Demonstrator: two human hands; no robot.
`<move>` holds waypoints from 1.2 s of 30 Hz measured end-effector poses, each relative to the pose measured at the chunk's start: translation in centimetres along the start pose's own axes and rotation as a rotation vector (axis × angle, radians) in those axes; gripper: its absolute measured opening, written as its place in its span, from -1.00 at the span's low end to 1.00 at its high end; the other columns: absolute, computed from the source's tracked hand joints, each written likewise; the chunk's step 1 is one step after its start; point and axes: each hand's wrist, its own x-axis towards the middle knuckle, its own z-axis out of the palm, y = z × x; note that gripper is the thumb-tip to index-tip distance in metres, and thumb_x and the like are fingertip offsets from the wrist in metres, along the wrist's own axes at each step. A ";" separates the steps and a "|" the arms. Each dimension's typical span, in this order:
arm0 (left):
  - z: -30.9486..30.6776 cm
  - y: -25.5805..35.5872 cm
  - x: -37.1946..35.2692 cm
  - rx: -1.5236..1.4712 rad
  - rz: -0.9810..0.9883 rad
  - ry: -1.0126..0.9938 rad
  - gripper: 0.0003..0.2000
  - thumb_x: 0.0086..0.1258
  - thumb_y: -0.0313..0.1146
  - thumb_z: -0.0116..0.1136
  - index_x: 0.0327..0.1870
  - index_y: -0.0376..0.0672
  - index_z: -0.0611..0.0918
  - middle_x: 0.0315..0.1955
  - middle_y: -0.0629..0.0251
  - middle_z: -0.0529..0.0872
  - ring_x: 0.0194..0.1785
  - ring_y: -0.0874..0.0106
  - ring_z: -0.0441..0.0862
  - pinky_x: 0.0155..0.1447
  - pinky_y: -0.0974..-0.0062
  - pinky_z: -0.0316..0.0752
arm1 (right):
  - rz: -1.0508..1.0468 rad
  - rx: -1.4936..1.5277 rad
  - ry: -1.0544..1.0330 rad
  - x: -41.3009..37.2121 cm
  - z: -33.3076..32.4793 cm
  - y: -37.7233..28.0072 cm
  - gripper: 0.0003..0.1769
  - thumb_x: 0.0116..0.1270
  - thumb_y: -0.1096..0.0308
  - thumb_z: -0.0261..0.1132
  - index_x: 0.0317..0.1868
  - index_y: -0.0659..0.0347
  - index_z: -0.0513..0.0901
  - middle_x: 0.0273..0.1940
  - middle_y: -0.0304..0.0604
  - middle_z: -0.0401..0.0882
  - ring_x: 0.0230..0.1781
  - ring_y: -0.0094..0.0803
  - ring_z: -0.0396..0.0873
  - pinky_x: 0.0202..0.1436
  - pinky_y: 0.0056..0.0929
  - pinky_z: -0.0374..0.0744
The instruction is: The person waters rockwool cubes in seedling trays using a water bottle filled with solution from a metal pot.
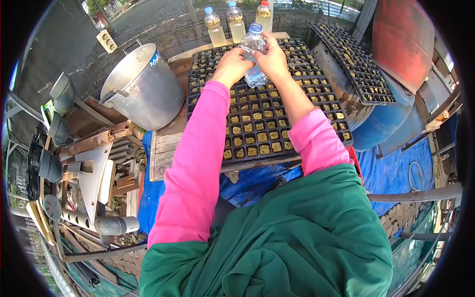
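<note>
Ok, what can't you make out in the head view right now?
Head view throughout:
Clear bottle: fine print on its label, too small.
Black trays: some cells, hidden by the pink sleeves.
Metal pot: inside floor, hidden by its wall.
Red barrel: top, cut off by the picture edge.

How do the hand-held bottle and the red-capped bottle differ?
The held bottle has a blue cap; the red-capped bottle, red. The held bottle looks colourless; the red-capped bottle holds yellowish liquid. The held bottle is between left hand and right hand; the red-capped bottle stands beyond the black tray. Both are see-through.
</note>
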 end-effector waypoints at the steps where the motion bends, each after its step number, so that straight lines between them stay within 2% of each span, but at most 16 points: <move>1: -0.1 0.4 -0.3 0.021 -0.005 0.002 -0.39 0.14 -0.23 0.39 0.27 -0.18 0.55 0.05 0.16 0.65 0.05 0.30 0.64 0.09 0.37 0.52 | 0.055 0.065 -0.015 -0.1 -0.1 -0.2 -0.24 0.18 0.38 0.44 0.41 0.13 0.39 0.01 0.00 0.63 -0.01 -0.24 0.67 0.06 -0.30 0.60; 2: -0.2 0.7 -0.6 0.042 -0.010 0.003 -0.38 0.19 -0.26 0.38 0.31 -0.22 0.51 0.00 0.21 0.65 0.03 0.36 0.62 0.09 0.42 0.49 | 0.111 0.130 -0.031 -0.1 -0.2 -0.4 -0.25 0.15 0.38 0.43 0.39 0.12 0.42 0.07 0.08 0.64 0.05 -0.14 0.65 0.15 -0.23 0.57; 6: 0.1 1.0 -0.3 0.009 0.006 0.065 -0.38 0.18 -0.28 0.39 0.30 -0.25 0.52 0.01 0.18 0.64 0.04 0.35 0.61 0.11 0.41 0.49 | 0.105 0.121 -0.029 0.3 -0.5 -0.2 -0.24 0.15 0.38 0.44 0.40 0.12 0.41 0.05 0.08 0.64 0.06 -0.13 0.65 0.16 -0.23 0.57; 8: 0.5 -0.1 0.6 -0.057 0.040 0.143 -0.33 0.07 -0.24 0.44 0.27 -0.25 0.55 0.04 0.06 0.58 0.07 0.24 0.61 0.13 0.30 0.53 | 0.096 0.111 -0.017 0.4 -0.5 0.4 -0.22 0.14 0.36 0.45 0.40 0.11 0.41 0.07 0.08 0.64 0.09 -0.12 0.64 0.19 -0.23 0.56; 11: 0.3 0.1 0.7 -0.090 0.020 0.056 -0.31 0.07 -0.25 0.46 0.30 -0.24 0.54 0.12 0.02 0.54 0.14 0.23 0.58 0.18 0.30 0.51 | 0.113 0.136 -0.020 0.1 -1.1 -0.2 -0.21 0.13 0.34 0.46 0.41 0.12 0.41 0.10 0.09 0.64 0.12 -0.10 0.63 0.21 -0.23 0.55; 14: 0.8 -0.6 1.0 -0.096 0.046 0.105 -0.31 0.08 -0.26 0.47 0.30 -0.25 0.54 0.11 0.01 0.57 0.14 0.22 0.59 0.20 0.30 0.51 | 0.106 0.145 -0.020 0.2 -1.0 0.4 -0.22 0.13 0.32 0.46 0.39 0.15 0.42 0.10 0.10 0.64 0.12 -0.10 0.63 0.22 -0.24 0.54; 18: 1.0 -0.5 0.7 -0.105 0.052 0.075 -0.32 0.09 -0.26 0.48 0.30 -0.26 0.54 0.10 0.02 0.59 0.15 0.22 0.59 0.20 0.30 0.50 | 0.083 0.080 -0.008 0.0 -1.9 -0.2 -0.24 0.13 0.30 0.46 0.37 0.18 0.43 0.08 0.09 0.65 0.10 -0.13 0.64 0.19 -0.22 0.55; 20: 1.0 -0.1 0.3 -0.128 0.030 0.068 -0.38 0.11 -0.29 0.46 0.25 -0.28 0.56 0.05 0.07 0.64 0.09 0.27 0.63 0.17 0.32 0.51 | 0.187 0.085 -0.072 -0.1 -2.7 -1.1 -0.28 0.14 0.29 0.46 0.34 0.16 0.47 0.07 0.09 0.65 0.09 -0.15 0.64 0.16 -0.20 0.56; 24: 0.8 0.7 0.0 -0.206 0.029 -0.021 -0.45 0.13 -0.35 0.45 0.18 -0.28 0.59 0.03 0.12 0.67 0.04 0.33 0.65 0.14 0.36 0.52 | 0.178 0.086 -0.084 -0.2 -2.7 -1.5 -0.30 0.14 0.27 0.48 0.31 0.15 0.50 0.05 0.10 0.65 0.07 -0.13 0.64 0.12 -0.18 0.57; 26: 1.1 0.3 0.4 -0.390 0.061 -0.077 -0.49 0.13 -0.40 0.43 0.16 -0.28 0.59 -0.04 0.15 0.70 -0.01 0.37 0.67 0.12 0.40 0.52 | 0.066 0.035 -0.011 -0.1 -2.0 -1.0 -0.31 0.12 0.28 0.49 0.30 0.05 0.53 0.02 0.10 0.64 0.09 -0.05 0.61 0.14 -0.16 0.56; 27: 1.1 0.2 0.4 -0.390 0.060 -0.077 -0.49 0.13 -0.40 0.43 0.16 -0.28 0.59 -0.04 0.15 0.70 -0.01 0.37 0.67 0.12 0.40 0.52 | 0.067 0.036 -0.012 -0.1 -1.8 -1.1 -0.31 0.12 0.28 0.49 0.30 0.05 0.53 0.02 0.10 0.64 0.09 -0.05 0.61 0.14 -0.16 0.56; 29: 0.9 -0.1 0.7 -0.312 0.097 -0.061 -0.41 0.13 -0.41 0.42 0.24 -0.30 0.54 0.04 0.07 0.66 0.07 0.32 0.64 0.16 0.38 0.52 | -0.219 -0.155 0.076 0.0 -1.7 -1.1 -0.34 0.13 0.35 0.45 0.30 -0.07 0.55 0.03 0.08 0.62 0.11 0.02 0.55 0.16 -0.10 0.56; 30: 0.7 -0.2 0.6 -0.312 0.096 -0.060 -0.41 0.13 -0.41 0.42 0.24 -0.30 0.54 0.04 0.07 0.66 0.07 0.32 0.64 0.16 0.38 0.52 | -0.219 -0.155 0.076 -0.2 -1.8 -1.5 -0.34 0.13 0.35 0.45 0.30 -0.07 0.55 0.03 0.08 0.62 0.11 0.02 0.55 0.16 -0.10 0.56; 32: 0.3 -0.3 0.4 -0.263 0.014 0.082 -0.32 0.12 -0.41 0.43 0.34 -0.32 0.47 0.15 -0.01 0.58 0.17 0.26 0.60 0.21 0.35 0.52 | -0.168 -0.466 -0.039 -0.7 -2.1 -2.4 -0.36 0.16 0.43 0.38 0.30 -0.20 0.56 0.06 0.04 0.59 0.13 0.06 0.50 0.17 -0.03 0.54; 36: -0.6 -0.5 0.2 -0.241 0.008 0.073 -0.26 0.11 -0.40 0.44 0.39 -0.33 0.42 0.21 -0.04 0.52 0.23 0.21 0.55 0.25 0.34 0.50 | -0.177 -0.439 -0.038 -1.1 -1.7 -2.1 -0.35 0.19 0.48 0.31 0.31 -0.25 0.56 0.07 -0.02 0.59 0.10 0.05 0.50 0.15 0.00 0.54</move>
